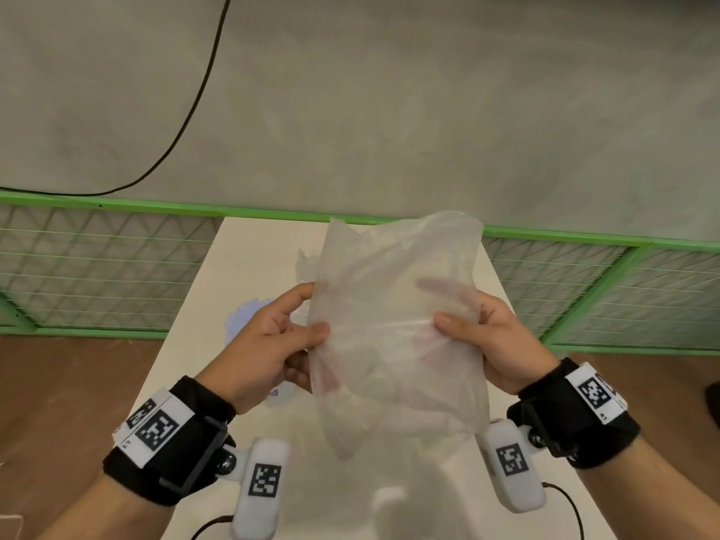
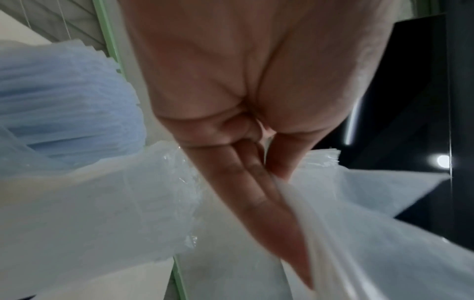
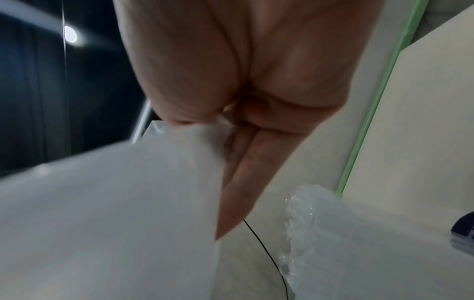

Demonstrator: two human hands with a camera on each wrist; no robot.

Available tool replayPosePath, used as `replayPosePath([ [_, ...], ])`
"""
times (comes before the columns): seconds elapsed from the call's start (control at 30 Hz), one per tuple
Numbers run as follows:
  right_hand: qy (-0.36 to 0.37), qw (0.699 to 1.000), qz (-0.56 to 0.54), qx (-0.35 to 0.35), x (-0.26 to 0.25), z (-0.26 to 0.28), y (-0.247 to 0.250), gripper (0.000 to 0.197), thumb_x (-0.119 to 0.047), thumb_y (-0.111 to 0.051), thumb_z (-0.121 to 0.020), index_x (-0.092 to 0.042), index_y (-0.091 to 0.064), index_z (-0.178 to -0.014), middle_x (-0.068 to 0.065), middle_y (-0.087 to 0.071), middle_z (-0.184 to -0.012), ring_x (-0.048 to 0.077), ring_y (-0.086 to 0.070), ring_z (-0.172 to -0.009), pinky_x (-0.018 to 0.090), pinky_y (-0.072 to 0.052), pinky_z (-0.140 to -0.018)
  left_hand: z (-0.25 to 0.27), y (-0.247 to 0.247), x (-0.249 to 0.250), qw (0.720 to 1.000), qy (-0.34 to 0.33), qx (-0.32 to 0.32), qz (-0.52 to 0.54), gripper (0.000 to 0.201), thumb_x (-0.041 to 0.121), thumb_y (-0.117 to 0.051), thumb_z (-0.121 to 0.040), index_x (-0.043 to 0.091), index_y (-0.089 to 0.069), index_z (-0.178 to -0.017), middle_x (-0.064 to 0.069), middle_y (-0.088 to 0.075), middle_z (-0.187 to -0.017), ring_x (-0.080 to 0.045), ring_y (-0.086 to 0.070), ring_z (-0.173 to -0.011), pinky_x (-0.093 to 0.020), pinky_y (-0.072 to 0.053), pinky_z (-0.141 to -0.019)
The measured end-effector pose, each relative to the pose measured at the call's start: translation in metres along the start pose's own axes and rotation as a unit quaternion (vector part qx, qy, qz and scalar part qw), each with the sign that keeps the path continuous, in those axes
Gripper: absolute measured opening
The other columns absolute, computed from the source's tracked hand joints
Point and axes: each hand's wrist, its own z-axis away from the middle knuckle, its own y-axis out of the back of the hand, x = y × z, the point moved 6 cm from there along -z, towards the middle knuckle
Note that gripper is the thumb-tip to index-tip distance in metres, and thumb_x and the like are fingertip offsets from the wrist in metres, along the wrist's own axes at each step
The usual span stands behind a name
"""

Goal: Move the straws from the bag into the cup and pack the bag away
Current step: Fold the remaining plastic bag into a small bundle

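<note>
A translucent white plastic bag (image 1: 393, 337) hangs in the air over the white table (image 1: 187, 364), limp and crumpled. My left hand (image 1: 307, 325) pinches its left edge, thumb in front and fingers behind. At the opposite edge my right hand (image 1: 459, 321) pinches it the same way. Pink smudges seen through the film are my fingers; no straws show inside. The left wrist view shows the left hand (image 2: 271, 174) on the bag (image 2: 384, 243). The right wrist view shows the right hand (image 3: 231, 162) on the bag (image 3: 102, 213). A pale blue bundle of straws (image 2: 64, 97) stands left of my left hand; the cup is not clearly visible.
Crinkled clear plastic wrap (image 3: 302, 223) lies on the table beyond the bag. A green-framed mesh fence (image 1: 97, 267) runs behind the table, and a black cable (image 1: 195, 103) crosses the grey floor. A dark object (image 3: 464, 225) sits at the table's right.
</note>
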Motion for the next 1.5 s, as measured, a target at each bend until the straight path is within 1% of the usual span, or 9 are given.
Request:
replayPosePath([
  [0.13,0.025,0.999,-0.021,-0.010,-0.006,0.002,-0.002,0.016,-0.023,-0.078,-0.071,-0.023,-0.081,-0.086,0.003,-0.077,-0.092,0.015,-0.073,-0.083,0.027,-0.058,-0.070,-0.001,0.003,-0.003,0.999,0.007,0.010,0.032,0.041,-0.003,-0.044,-0.097,0.026,-0.074,-0.093,-0.018,-0.070,-0.072,-0.026,-0.065,-0.044,-0.026,-0.050,-0.040],
  [0.3,0.047,0.998,-0.002,-0.030,-0.007,0.002,-0.002,0.053,-0.058,-0.092,-0.038,-0.024,-0.081,-0.078,-0.002,-0.077,-0.085,0.012,-0.072,-0.079,0.026,-0.058,-0.068,-0.001,-0.001,-0.004,0.998,0.014,0.025,0.058,0.046,0.002,-0.035,-0.098,0.018,-0.071,-0.074,-0.012,-0.063,-0.073,-0.022,-0.061,-0.046,-0.029,-0.051,-0.043],
  [0.47,0.011,0.997,-0.056,-0.053,-0.012,0.002,-0.002,0.058,-0.062,-0.083,-0.046,-0.018,-0.080,-0.083,0.000,-0.075,-0.086,0.014,-0.071,-0.080,0.024,-0.056,-0.069,0.002,-0.009,0.002,0.996,0.008,-0.002,0.092,0.033,0.044,-0.045,-0.095,0.013,-0.056,-0.090,-0.003,-0.057,-0.081,-0.017,-0.059,-0.052,-0.024,-0.045,-0.040],
  [0.6,-0.019,0.998,0.000,-0.063,-0.014,0.004,0.003,0.078,-0.080,-0.045,-0.076,-0.005,-0.065,-0.083,0.004,-0.066,-0.082,0.017,-0.064,-0.073,0.022,-0.051,-0.061,0.001,-0.013,0.001,0.998,0.010,-0.043,0.041,0.043,0.016,-0.077,-0.068,0.021,-0.050,-0.101,-0.009,-0.056,-0.098,-0.024,-0.061,-0.064,-0.026,-0.047,-0.043],
  [0.67,0.006,0.997,0.035,-0.071,-0.018,0.001,0.003,0.049,-0.059,-0.073,-0.074,-0.011,-0.065,-0.081,0.003,-0.062,-0.083,0.018,-0.061,-0.070,0.024,-0.050,-0.058,0.002,-0.011,0.003,0.998,-0.009,-0.062,0.008,0.054,0.005,-0.079,-0.064,0.026,-0.051,-0.104,-0.013,-0.055,-0.107,-0.031,-0.060,-0.071,-0.030,-0.052,-0.050],
  [0.8,0.035,0.996,0.060,-0.062,-0.023,-0.003,0.009,0.047,0.016,-0.075,-0.069,-0.012,-0.061,-0.105,0.010,-0.067,-0.096,0.022,-0.066,-0.079,0.032,-0.058,-0.068,0.006,-0.006,0.007,0.994,-0.033,-0.042,-0.092,0.032,-0.010,-0.073,-0.076,0.016,-0.063,-0.091,0.008,-0.053,-0.051,-0.006,-0.034,-0.037,-0.013,-0.035,-0.043],
  [1.03,-0.053,0.998,0.029,-0.007,-0.007,-0.012,0.009,0.083,-0.046,-0.085,-0.065,-0.025,-0.047,-0.136,0.002,-0.067,-0.121,0.021,-0.068,-0.104,0.042,-0.059,-0.074,0.004,-0.010,0.005,0.997,-0.052,0.039,-0.044,0.039,-0.006,-0.064,-0.084,0.013,-0.061,-0.118,0.010,-0.043,-0.035,0.000,-0.045,-0.035,-0.015,-0.047,-0.050],
  [1.3,-0.052,0.990,0.134,-0.006,-0.026,-0.019,0.018,0.044,-0.012,-0.069,-0.079,-0.008,-0.058,-0.122,0.019,-0.061,-0.064,0.018,-0.049,-0.040,0.023,-0.040,-0.039,0.006,-0.007,0.001,0.995,-0.056,-0.001,-0.080,0.065,0.013,-0.083,-0.062,0.039,-0.062,-0.117,-0.008,-0.058,-0.129,-0.029,-0.069,-0.099,-0.049,-0.059,-0.079],
  [1.5,-0.047,0.985,-0.146,0.083,0.012,-0.019,-0.006,0.086,-0.067,-0.080,-0.056,-0.014,-0.062,-0.121,0.009,-0.066,-0.105,0.026,-0.062,-0.093,0.041,-0.051,-0.074,0.002,-0.010,0.002,0.986,-0.137,0.072,-0.063,0.071,0.024,-0.081,-0.060,0.042,-0.056,-0.124,-0.003,-0.051,-0.138,-0.021,-0.060,-0.118,-0.048,-0.050,-0.100],
])
